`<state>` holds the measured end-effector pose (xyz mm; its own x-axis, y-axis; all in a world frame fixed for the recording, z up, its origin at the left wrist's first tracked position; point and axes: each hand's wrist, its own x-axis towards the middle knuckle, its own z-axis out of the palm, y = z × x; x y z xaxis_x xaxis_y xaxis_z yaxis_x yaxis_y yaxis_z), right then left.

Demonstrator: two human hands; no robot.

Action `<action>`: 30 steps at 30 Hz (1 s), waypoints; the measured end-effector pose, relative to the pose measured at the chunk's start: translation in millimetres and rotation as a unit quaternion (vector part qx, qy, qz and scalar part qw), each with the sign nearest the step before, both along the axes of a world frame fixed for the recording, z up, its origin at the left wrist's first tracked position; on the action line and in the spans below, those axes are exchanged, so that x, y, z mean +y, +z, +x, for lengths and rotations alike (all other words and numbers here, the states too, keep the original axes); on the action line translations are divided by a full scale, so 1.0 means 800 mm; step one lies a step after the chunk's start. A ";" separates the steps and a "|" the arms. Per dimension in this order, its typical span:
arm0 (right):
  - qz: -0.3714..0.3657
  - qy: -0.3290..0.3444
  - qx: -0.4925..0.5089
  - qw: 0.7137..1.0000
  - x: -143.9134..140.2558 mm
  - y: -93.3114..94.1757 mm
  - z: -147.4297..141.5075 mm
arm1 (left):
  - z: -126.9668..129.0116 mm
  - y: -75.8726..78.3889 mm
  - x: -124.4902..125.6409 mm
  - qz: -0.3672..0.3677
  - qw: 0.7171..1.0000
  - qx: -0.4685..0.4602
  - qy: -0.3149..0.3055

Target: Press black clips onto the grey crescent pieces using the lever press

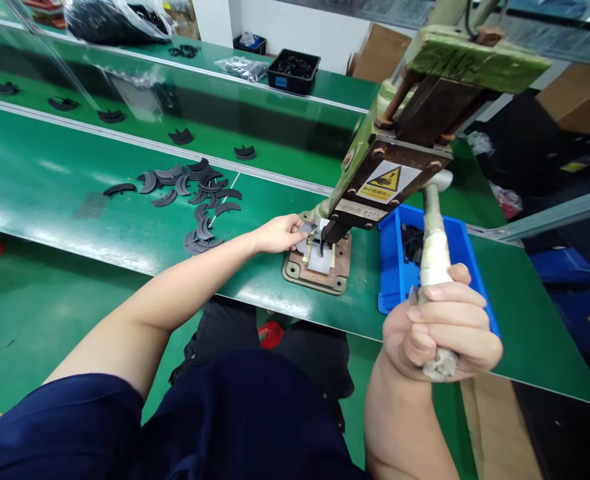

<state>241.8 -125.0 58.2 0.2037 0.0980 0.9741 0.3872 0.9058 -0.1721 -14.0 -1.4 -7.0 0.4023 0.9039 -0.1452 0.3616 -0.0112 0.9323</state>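
Workpiece (307,229) pinched by my left hand (279,233) stays seated under the press (375,180), while my right hand (442,330) is clenched around the lever (433,247) for leverage.

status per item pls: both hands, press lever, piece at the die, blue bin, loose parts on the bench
left hand: pinching a small piece at the die
right hand: fist closed on press lever
press lever: gripped at its lower end
small piece: held at the press base, under the head
blue bin: open, dark parts inside
curved black parts: loose pile on green bench
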 end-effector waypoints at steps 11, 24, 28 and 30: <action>-0.007 -0.006 0.003 1.000 -0.004 -0.003 -0.001 | 0.006 -0.010 0.009 0.065 0.997 0.019 -0.038; -0.011 -0.007 0.025 1.000 -0.005 -0.002 -0.006 | 0.012 -0.009 0.012 0.066 0.996 -0.028 -0.046; -0.006 -0.014 0.031 0.999 -0.004 -0.002 -0.006 | 0.010 -0.011 0.013 0.064 0.997 -0.023 -0.034; 0.003 -0.011 0.028 1.000 -0.002 -0.001 -0.005 | 0.010 -0.012 0.014 0.053 0.998 -0.026 -0.029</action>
